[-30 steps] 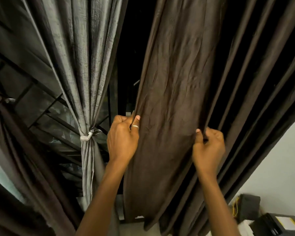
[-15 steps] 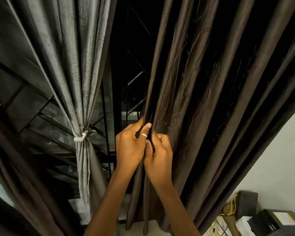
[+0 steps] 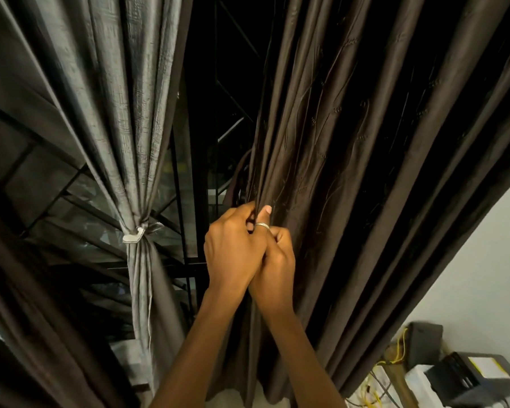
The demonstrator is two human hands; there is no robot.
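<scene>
A dark brown curtain [image 3: 351,160] hangs in front of me, gathered into narrow folds. My left hand [image 3: 233,248], with a ring on the thumb, grips the bunched left edge of this curtain. Pressed against it from the right, my right hand [image 3: 277,263] grips the same bundle of folds just below. A thin brown strap [image 3: 236,178] hangs behind the curtain edge, just above my hands.
A grey curtain [image 3: 130,113] at the left is tied back with a pale tie [image 3: 134,234]. Between the curtains shows a dark window with black metal bars [image 3: 212,113]. At the lower right are a white wall [image 3: 483,260], a black box [image 3: 477,378] and yellow wires [image 3: 395,357].
The brown curtain was spread flat between my hands; my right hand has come left to my left hand and the cloth is now bunched into folds that both hold.
</scene>
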